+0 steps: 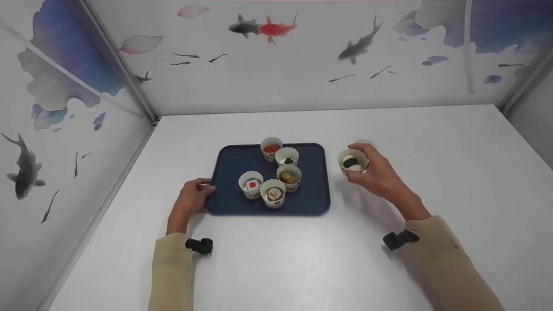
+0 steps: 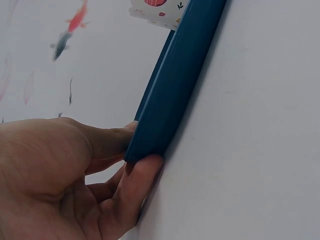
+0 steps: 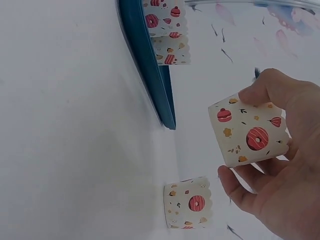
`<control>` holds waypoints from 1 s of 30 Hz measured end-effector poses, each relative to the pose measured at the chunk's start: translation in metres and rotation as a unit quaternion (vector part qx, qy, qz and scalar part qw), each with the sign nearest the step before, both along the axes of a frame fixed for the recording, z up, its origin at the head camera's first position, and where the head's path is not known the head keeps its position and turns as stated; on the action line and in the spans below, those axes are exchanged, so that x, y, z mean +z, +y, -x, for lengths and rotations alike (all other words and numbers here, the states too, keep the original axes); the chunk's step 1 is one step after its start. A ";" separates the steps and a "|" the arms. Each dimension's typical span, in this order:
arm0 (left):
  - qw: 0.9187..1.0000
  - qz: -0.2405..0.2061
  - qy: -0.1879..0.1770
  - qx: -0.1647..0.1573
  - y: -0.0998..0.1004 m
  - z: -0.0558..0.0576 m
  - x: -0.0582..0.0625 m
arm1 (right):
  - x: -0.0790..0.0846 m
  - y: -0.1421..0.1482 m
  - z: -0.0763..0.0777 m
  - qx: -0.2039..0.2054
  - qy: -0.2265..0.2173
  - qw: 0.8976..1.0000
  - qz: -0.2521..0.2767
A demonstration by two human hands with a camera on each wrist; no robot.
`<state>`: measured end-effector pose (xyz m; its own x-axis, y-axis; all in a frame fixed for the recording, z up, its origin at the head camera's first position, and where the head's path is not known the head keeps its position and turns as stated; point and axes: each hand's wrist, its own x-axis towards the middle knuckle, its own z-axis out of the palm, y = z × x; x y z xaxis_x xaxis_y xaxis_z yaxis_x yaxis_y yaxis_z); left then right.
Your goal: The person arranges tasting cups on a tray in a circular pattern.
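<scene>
My left hand [image 1: 192, 198] pinches the left rim of a dark blue tray [image 1: 229, 160], thumb over the edge and fingers beneath. To the tray's right, my right hand [image 1: 380, 172] grips a patterned paper cup [image 3: 250, 127] between thumb and fingers, raised off the table. Inside that cup sits a white piece with a black band [image 1: 351, 163]. Behind the right hand another patterned paper cup [image 3: 187, 204] stands on the table, mostly hidden in the head view.
Several paper cups stand grouped on the tray: one with red filling [image 1: 271, 149], one with a white-and-black piece [image 1: 287, 160], one with yellowish pieces [image 1: 288, 177], one with a red-marked white block [image 1: 252, 185], one with a sushi roll [image 1: 274, 194]. Fish-printed walls [image 1: 302, 86] enclose the table.
</scene>
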<state>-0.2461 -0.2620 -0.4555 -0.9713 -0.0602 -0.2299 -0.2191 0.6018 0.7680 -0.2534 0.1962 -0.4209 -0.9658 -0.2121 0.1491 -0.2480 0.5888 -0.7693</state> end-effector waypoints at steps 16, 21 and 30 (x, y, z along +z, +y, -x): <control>1.000 0.020 0.004 -0.005 0.002 0.000 0.001 | 0.000 -0.016 -0.002 0.022 0.028 0.999 -0.004; 1.000 0.019 0.009 -0.008 0.001 -0.001 0.001 | 0.004 -0.025 -0.006 0.021 0.026 0.999 -0.007; 1.000 0.010 -0.001 -0.008 0.001 -0.001 0.002 | 0.018 -0.047 0.001 0.031 0.018 0.999 -0.020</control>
<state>-0.2455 -0.2615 -0.4538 -0.9717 -0.0488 -0.2310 -0.2108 0.6202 0.7556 -0.2540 0.1494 -0.4027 -0.9449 -0.2770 0.1745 -0.3123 0.6020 -0.7349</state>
